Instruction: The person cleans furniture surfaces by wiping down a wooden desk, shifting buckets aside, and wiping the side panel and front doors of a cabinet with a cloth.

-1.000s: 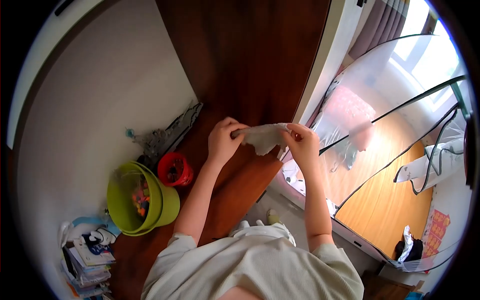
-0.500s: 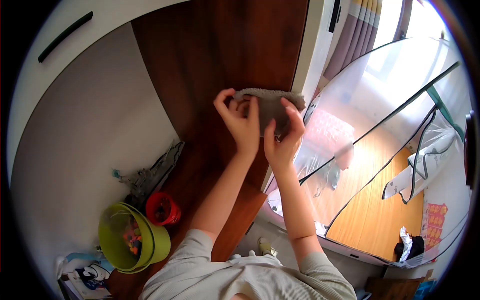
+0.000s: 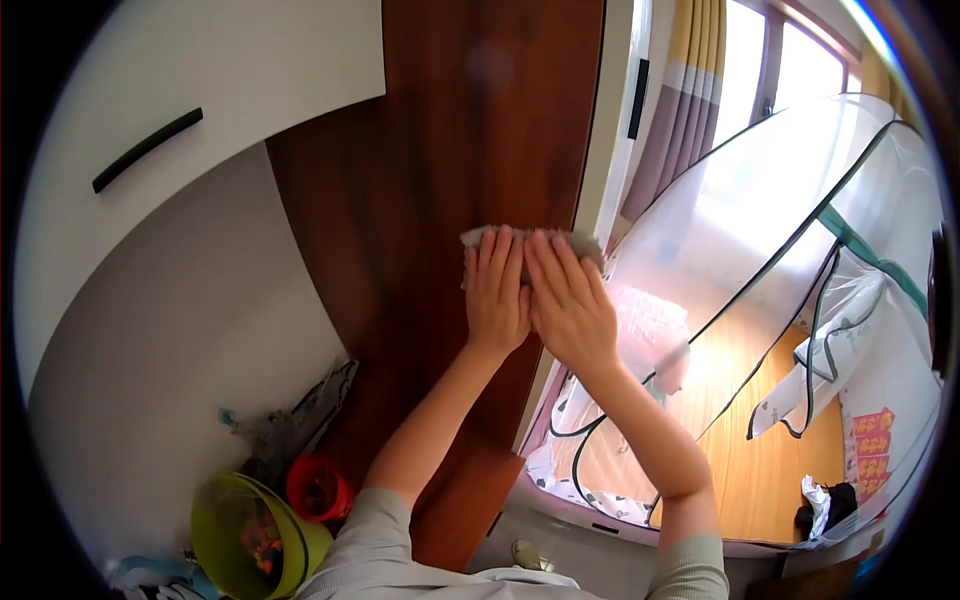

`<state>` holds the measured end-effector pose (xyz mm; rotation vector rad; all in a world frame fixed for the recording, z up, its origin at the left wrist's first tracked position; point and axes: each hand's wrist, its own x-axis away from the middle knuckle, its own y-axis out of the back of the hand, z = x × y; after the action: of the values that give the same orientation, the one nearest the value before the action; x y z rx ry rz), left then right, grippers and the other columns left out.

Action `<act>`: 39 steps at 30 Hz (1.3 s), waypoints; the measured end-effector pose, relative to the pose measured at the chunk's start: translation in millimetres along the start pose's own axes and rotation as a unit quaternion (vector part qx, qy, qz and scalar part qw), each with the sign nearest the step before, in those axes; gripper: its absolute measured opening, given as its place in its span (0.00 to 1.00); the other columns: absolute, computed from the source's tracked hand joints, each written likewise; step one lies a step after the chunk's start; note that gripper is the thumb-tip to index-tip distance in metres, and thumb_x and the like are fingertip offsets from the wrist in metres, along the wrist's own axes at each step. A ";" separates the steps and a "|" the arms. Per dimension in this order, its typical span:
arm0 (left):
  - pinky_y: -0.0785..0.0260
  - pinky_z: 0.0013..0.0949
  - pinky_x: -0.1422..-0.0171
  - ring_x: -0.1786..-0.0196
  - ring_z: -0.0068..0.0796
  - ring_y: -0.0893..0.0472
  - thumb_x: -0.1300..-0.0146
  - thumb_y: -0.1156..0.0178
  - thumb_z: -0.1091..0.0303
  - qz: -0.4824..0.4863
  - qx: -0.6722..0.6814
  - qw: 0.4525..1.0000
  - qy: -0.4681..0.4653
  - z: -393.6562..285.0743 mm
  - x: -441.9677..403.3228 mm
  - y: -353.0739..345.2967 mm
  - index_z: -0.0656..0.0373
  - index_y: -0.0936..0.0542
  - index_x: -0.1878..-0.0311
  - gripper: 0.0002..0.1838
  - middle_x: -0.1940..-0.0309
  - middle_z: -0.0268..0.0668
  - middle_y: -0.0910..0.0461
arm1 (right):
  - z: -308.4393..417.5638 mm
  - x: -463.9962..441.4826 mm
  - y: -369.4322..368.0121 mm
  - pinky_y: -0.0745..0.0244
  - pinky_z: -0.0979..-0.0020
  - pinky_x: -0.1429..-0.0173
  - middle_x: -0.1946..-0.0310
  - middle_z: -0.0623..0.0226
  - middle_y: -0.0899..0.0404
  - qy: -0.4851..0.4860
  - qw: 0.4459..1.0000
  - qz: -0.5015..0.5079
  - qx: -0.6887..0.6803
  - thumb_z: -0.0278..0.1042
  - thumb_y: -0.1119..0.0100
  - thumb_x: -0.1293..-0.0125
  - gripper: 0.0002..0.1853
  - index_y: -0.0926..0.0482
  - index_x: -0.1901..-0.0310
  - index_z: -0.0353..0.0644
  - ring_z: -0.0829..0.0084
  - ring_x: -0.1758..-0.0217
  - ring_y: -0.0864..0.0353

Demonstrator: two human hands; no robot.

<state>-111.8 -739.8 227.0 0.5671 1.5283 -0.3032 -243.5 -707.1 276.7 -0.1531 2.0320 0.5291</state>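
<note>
Head view: a mesh tent [image 3: 735,205] is filling the right side, its dark-edged opening hanging partly folded. To its left, a dark wood panel [image 3: 450,160] is rising beside a white frame [image 3: 612,130], and a pale cabinet door [image 3: 260,60] is bordering the panel's upper left. Below, a reddish-brown wooden counter [image 3: 465,505] is extending toward me; at its left edge a green bucket [image 3: 305,545] is holding small coloured pieces [image 3: 263,540]. A grey cloth [image 3: 586,246] is lying spread against the panel, near its right edge, and is showing past my fingers at both sides. My right hand [image 3: 572,305] is pressing flat over the cloth's right part, open, with fingers extended. My left hand [image 3: 494,300] is likewise lying open and flat over its left part, and the two hands are touching. A red container [image 3: 320,489] is standing just beside the green bucket.
</note>
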 end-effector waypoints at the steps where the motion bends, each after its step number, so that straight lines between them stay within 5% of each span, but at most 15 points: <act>1: 0.62 0.56 0.23 0.24 0.54 0.49 0.26 0.64 0.58 0.011 -0.010 1.000 -0.004 -1.2 -18.4 5.8 0.66 0.42 0.29 0.28 0.27 0.51 0.48 | -5.1 -11.2 5.7 0.47 0.67 0.26 0.32 0.69 0.33 -0.002 1.000 -0.008 -0.001 0.35 0.52 0.35 0.24 0.28 0.37 0.41 0.72 0.28 0.38; 9: 0.58 0.48 0.23 0.24 0.47 0.48 0.27 0.62 0.65 -0.100 -0.023 0.988 -0.118 -2.4 -226.5 41.8 0.61 0.43 0.27 0.27 0.26 0.45 0.46 | -82.3 -184.4 41.6 0.42 0.63 0.28 0.35 0.61 0.31 0.049 0.978 -0.200 0.043 0.33 0.51 0.35 0.24 0.28 0.39 0.35 0.63 0.31 0.35; 12: 0.50 0.49 0.26 0.27 0.47 0.42 0.34 0.52 0.70 -0.171 -0.045 0.977 -0.120 -4.0 -259.1 39.3 0.62 0.38 0.30 0.28 0.29 0.45 0.40 | -94.2 -210.6 46.8 0.43 0.60 0.27 0.35 0.58 0.32 0.060 0.969 -0.234 0.059 0.34 0.51 0.35 0.24 0.29 0.39 0.33 0.60 0.30 0.37; 22: 0.55 0.52 0.24 0.25 0.50 0.47 0.39 0.50 0.69 -0.024 -0.033 0.999 -0.020 -11.1 -103.5 31.9 0.66 0.42 0.29 0.33 0.27 0.49 0.45 | -28.6 -77.5 33.5 0.46 0.60 0.26 0.30 0.58 0.39 0.008 1.000 -0.011 -0.017 0.34 0.53 0.35 0.28 0.35 0.34 0.34 0.62 0.26 0.42; 33: 0.55 0.49 0.23 0.25 0.45 0.45 0.31 0.58 0.69 -0.129 -0.059 0.968 -0.209 9.5 -314.9 52.8 0.64 0.42 0.29 0.28 0.28 0.47 0.44 | -115.1 -241.7 54.2 0.44 0.58 0.26 0.33 0.53 0.37 0.061 0.971 -0.228 0.040 0.32 0.52 0.35 0.26 0.34 0.36 0.31 0.57 0.27 0.41; 39: 0.51 0.47 0.24 0.26 0.46 0.44 0.34 0.52 0.68 -0.147 -0.060 0.980 -0.117 -0.5 -268.7 39.2 0.64 0.41 0.30 0.29 0.28 0.46 0.43 | -99.5 -214.7 54.1 0.47 0.56 0.26 0.33 0.51 0.37 0.057 0.983 -0.168 0.034 0.32 0.52 0.36 0.27 0.35 0.36 0.30 0.56 0.27 0.42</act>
<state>-102.3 -749.9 498.3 0.2014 1.3887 -0.4835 -233.1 -725.0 518.5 -0.4863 2.0754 0.2423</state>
